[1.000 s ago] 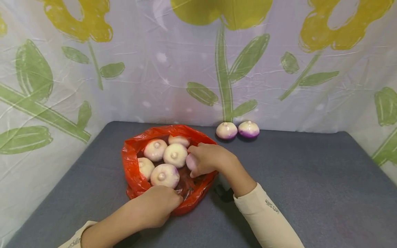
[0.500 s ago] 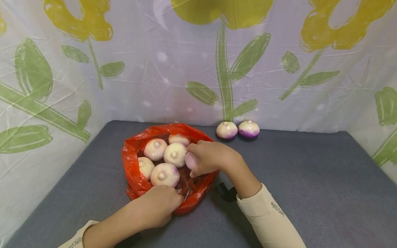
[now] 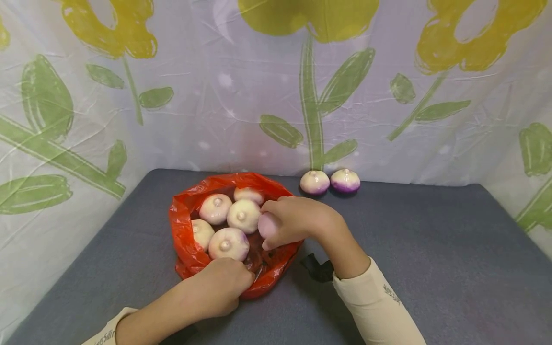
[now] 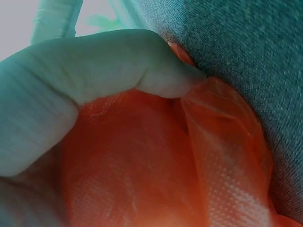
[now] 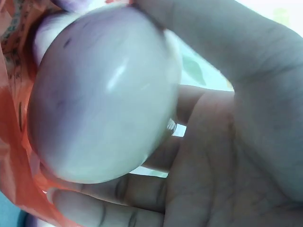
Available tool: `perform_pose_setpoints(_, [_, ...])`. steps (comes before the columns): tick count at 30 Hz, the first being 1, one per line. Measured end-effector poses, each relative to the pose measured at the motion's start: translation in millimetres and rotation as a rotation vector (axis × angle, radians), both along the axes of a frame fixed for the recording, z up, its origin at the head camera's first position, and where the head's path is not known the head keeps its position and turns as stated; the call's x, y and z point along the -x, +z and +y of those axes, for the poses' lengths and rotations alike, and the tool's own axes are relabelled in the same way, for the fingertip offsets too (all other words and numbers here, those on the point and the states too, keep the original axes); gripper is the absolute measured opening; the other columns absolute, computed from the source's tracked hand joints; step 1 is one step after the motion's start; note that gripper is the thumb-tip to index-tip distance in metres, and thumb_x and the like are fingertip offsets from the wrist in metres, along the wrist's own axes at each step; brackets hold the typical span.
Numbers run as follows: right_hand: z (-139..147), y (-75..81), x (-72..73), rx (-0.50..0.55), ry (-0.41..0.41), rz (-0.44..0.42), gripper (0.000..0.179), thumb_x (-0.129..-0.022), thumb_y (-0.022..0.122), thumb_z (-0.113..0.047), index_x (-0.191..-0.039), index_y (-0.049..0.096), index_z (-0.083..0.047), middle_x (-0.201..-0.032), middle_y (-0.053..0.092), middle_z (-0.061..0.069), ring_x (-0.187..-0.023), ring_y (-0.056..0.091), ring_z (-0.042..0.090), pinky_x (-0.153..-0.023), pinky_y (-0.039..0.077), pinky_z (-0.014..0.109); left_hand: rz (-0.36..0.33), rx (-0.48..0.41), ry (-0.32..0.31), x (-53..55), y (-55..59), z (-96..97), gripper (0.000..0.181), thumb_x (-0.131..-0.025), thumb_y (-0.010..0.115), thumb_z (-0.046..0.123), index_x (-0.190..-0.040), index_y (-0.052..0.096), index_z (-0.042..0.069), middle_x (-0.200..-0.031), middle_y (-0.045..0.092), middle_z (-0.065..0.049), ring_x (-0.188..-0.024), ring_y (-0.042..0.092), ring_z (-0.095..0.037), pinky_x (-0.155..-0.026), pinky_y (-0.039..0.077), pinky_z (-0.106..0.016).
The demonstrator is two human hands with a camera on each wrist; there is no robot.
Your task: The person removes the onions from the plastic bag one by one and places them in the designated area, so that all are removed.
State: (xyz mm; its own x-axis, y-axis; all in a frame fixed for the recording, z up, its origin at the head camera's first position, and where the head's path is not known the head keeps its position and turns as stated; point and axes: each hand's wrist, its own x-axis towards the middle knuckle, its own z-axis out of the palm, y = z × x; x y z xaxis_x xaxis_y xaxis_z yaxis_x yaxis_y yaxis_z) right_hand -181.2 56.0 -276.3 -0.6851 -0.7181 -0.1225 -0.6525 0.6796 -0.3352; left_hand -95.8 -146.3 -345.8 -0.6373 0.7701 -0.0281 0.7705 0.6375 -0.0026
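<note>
at the bag (image 3: 183,230) left fingers (image 4: 163,73) pinch, right fingers (image 5: 85,206) hold a bulb (image 5: 104,99), long axis steep in wrist view.

A creased, pale lilac-white sheet (image 3: 224,105) printed with large yellow flowers (image 3: 276,17) and green leaves (image 3: 47,96) hangs along the far, left and right sides of a flat, dark blue-grey, fabric-covered table (image 3: 414,239).

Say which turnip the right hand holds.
The rightmost turnip at the bag: the right hand grips it. No hand holds the five others visible in the bag or the two farther back on the table.
</note>
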Motion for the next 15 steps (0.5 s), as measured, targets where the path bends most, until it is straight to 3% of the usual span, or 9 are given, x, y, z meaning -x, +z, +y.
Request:
perform_pose_setpoints(8, [7, 4.7, -0.4, 0.045, -0.045, -0.072, 0.034, -0.085, 0.072, -0.048, -0.103, 0.059, -0.022, -0.085, 0.062, -0.01, -0.082, 0.059, 0.012, -0.08, 0.046, 0.031, -0.038, 0.005, 0.02, 1.2, 1.8, 1.5, 0.027, -0.064, 0.077, -0.002, -0.067, 0.058, 0.016, -0.059, 0.047, 0.007, -0.05, 0.044, -0.012, -0.049, 0.043, -0.032])
perform_pose_setpoints(15, [14, 11.0, -2.8, 0.031, -0.108, -0.118, 0.061, -0.082, 0.073, -0.051, -0.129, 0.057, -0.015, -0.107, 0.067, -0.005, -0.097, 0.062, 0.012, -0.09, 0.046, 0.034, -0.051, -0.009, 0.024, 0.9, 3.7, 1.0, 0.027, -0.063, 0.076, -0.003, -0.067, 0.057, 0.016, -0.058, 0.043, 0.008, -0.05, 0.038, -0.01, -0.048, 0.04, -0.031])
